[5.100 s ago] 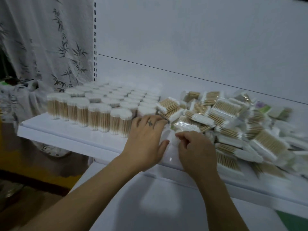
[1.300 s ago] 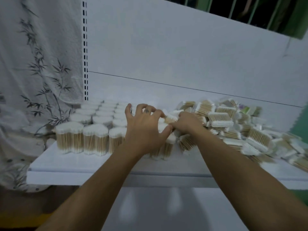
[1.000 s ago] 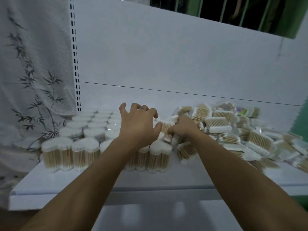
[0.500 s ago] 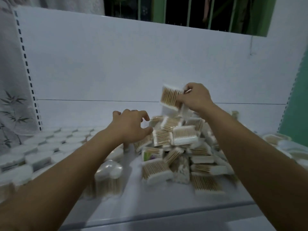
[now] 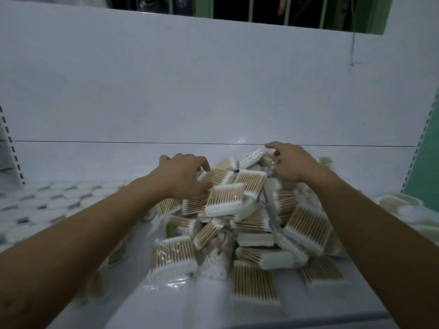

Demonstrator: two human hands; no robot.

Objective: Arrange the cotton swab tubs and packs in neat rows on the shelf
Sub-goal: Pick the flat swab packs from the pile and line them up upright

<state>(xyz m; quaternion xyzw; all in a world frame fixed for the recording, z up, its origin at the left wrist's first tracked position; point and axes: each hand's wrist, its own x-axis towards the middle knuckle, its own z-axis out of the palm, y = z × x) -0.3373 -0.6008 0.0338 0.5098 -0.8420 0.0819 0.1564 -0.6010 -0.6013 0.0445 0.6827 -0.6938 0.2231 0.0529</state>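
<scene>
Left hand [image 5: 183, 175] and right hand [image 5: 291, 163] curl over the pile of packs [image 5: 225, 203] — whether either grips, cannot tell.

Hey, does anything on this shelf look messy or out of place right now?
Yes. The cotton swab packs lie in a jumbled heap on the shelf, tilted and overlapping every way, while the tubs at the left stand in tidy rows. The left hand and right hand rest on the heap's top.
</scene>
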